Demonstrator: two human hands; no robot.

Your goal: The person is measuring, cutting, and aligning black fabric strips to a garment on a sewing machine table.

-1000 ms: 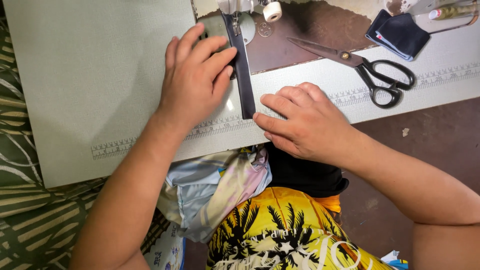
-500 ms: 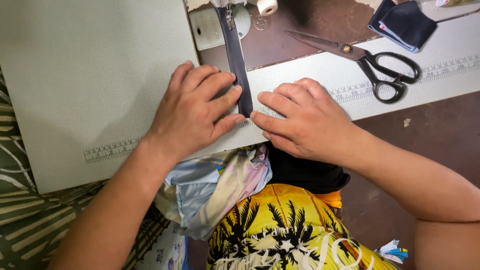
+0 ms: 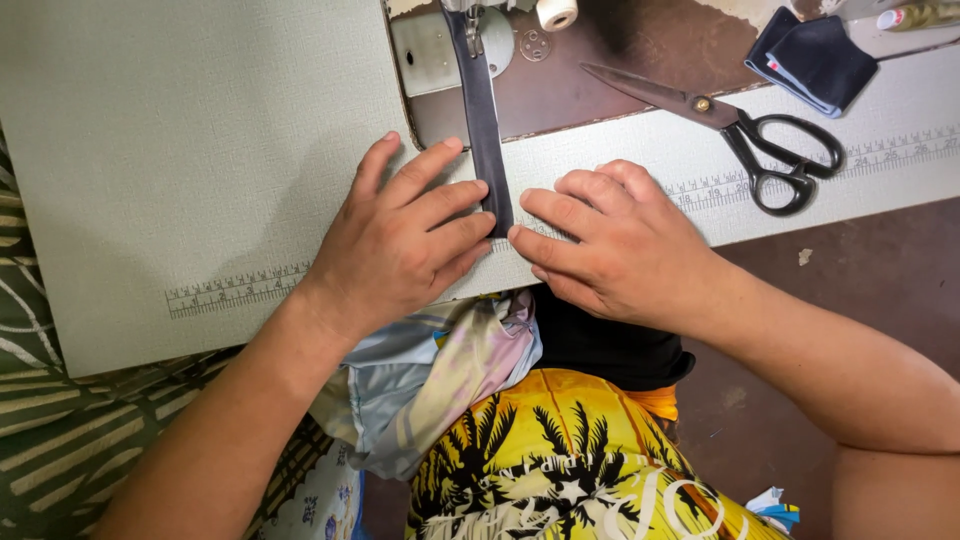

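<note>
Left hand (image 3: 400,250), right hand (image 3: 620,240) flanking dark strip (image 3: 485,130), scissors (image 3: 740,125) beside

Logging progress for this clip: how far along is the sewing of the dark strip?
Mostly fed: the dark strip already runs under the presser foot. In hand: left hand and right hand flank its near end. Left: that short end. Scissors lie unused.

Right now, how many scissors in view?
1: black-handled scissors on the table's right, beyond the right hand. More could be hidden outside the view.
</note>
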